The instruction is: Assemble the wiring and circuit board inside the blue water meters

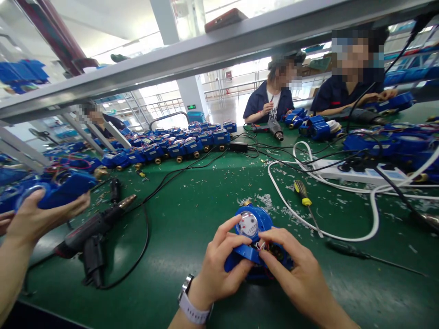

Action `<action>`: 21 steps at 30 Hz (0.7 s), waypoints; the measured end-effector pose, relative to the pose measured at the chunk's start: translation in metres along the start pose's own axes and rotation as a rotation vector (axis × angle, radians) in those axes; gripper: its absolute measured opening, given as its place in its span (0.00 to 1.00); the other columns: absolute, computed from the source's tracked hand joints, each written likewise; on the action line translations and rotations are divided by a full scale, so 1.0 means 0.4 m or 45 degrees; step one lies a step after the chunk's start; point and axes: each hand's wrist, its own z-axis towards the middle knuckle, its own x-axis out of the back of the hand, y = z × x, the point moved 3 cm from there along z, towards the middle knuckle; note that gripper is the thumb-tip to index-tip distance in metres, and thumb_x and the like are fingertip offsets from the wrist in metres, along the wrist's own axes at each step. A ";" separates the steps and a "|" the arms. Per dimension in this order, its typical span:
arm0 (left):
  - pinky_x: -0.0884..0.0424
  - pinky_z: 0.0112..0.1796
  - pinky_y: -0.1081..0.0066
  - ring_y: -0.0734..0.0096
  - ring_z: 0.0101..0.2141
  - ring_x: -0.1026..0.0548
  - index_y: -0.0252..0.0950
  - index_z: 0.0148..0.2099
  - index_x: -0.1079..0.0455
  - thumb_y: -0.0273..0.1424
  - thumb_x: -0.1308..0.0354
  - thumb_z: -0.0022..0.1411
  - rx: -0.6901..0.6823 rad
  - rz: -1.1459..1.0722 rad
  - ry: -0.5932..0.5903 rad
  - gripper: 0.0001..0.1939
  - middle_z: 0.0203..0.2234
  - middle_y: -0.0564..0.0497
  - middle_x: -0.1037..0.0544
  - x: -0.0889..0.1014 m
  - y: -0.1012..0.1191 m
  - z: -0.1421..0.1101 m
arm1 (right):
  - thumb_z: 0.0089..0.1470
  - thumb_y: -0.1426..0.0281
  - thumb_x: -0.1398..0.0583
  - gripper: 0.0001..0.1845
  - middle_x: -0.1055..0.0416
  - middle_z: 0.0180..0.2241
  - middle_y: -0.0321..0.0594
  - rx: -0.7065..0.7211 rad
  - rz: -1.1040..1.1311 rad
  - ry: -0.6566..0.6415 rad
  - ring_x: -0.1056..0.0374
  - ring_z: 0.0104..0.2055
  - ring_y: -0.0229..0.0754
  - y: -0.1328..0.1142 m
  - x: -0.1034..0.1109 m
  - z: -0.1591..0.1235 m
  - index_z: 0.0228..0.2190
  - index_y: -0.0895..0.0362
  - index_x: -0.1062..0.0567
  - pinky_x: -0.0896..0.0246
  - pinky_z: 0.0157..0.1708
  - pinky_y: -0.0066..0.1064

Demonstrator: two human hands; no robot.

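A blue water meter (262,218) with a round clear dial rests on the green bench in front of me. My left hand (222,256), with a watch at its wrist, grips the meter's blue cover flap between thumb and fingers. Thin wires (262,246) show at the opened housing. At these wires, the thumb and fingers of my right hand (291,260) are pinched together. Part of the housing's inside is hidden behind my fingers.
A heat gun (92,237) lies at left, near another person's hand (51,210) holding a blue meter. To the right lie a yellow-black screwdriver (303,194), a long dark screwdriver (350,250) and a white power strip (360,171). Several meters (171,148) line the back.
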 end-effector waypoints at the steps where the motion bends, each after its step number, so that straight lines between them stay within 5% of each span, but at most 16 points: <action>1: 0.31 0.47 0.70 0.73 0.44 0.27 0.36 0.50 0.35 0.26 0.42 0.60 -0.027 0.007 0.013 0.16 0.59 0.42 0.42 0.001 -0.003 -0.001 | 0.66 0.75 0.46 0.06 0.36 0.39 0.35 0.032 0.004 -0.006 0.38 0.42 0.43 -0.001 0.000 0.001 0.42 0.56 0.30 0.49 0.49 0.28; 7: 0.31 0.48 0.68 0.73 0.46 0.30 0.35 0.49 0.35 0.22 0.43 0.59 -0.224 0.218 0.091 0.15 0.61 0.43 0.46 0.008 -0.023 0.000 | 0.66 0.82 0.49 0.09 0.37 0.38 0.40 0.244 -0.061 -0.076 0.37 0.38 0.47 -0.018 -0.002 0.007 0.37 0.60 0.33 0.52 0.53 0.44; 15: 0.31 0.47 0.64 0.69 0.48 0.30 0.36 0.44 0.34 0.19 0.46 0.58 -0.257 0.404 0.149 0.12 0.59 0.43 0.42 0.018 -0.052 -0.011 | 0.66 0.81 0.54 0.13 0.42 0.50 0.44 0.266 -0.158 -0.251 0.44 0.52 0.54 -0.024 -0.028 -0.004 0.36 0.60 0.33 0.59 0.54 0.49; 21: 0.31 0.47 0.65 0.71 0.46 0.30 0.37 0.46 0.33 0.16 0.45 0.53 -0.188 0.389 0.220 0.18 0.57 0.45 0.40 0.008 -0.061 -0.019 | 0.64 0.81 0.52 0.11 0.42 0.51 0.44 0.341 -0.277 -0.230 0.44 0.52 0.53 -0.012 -0.043 -0.009 0.35 0.60 0.33 0.59 0.55 0.50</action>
